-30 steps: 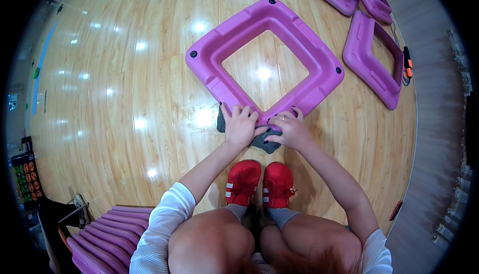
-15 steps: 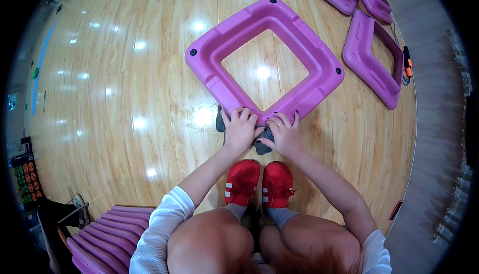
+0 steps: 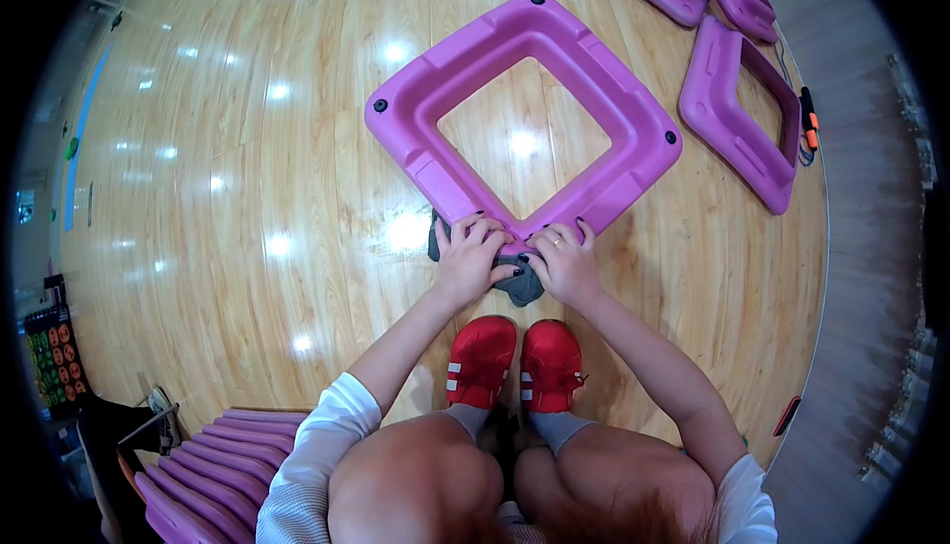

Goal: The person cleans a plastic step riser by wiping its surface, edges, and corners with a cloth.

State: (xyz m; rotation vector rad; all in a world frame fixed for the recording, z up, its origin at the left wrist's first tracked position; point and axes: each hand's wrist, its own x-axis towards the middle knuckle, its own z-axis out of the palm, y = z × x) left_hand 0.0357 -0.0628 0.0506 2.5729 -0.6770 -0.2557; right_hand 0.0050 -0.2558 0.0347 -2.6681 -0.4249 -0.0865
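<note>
A purple plastic step riser [image 3: 450, 64], a square ring with black rubber feet at three visible corners, lies on the wood floor, one corner pointing at me. My left hand [image 3: 469, 259] grips this near corner from the left, fingers bent over its rim. From the right, my right hand [image 3: 564, 261] curls its fingers over the same corner. A dark grey cloth [image 3: 521, 285] pokes out below the corner between my thumbs, and more of it shows left of my left hand. My hands hide that corner's foot, if it has one.
More purple risers [image 3: 717, 98] lie at the upper right beside a black and orange marker-like object [image 3: 809, 118]. A row of purple risers [image 3: 213, 470] stands at the lower left, near a black bag-like shape. My red shoes [image 3: 482, 361] are just below my hands.
Both hands stay at the near corner. My left hand has shifted slightly left and down, its thumb lower, and the cloth between the thumbs has changed shape a little. The riser has barely moved.
</note>
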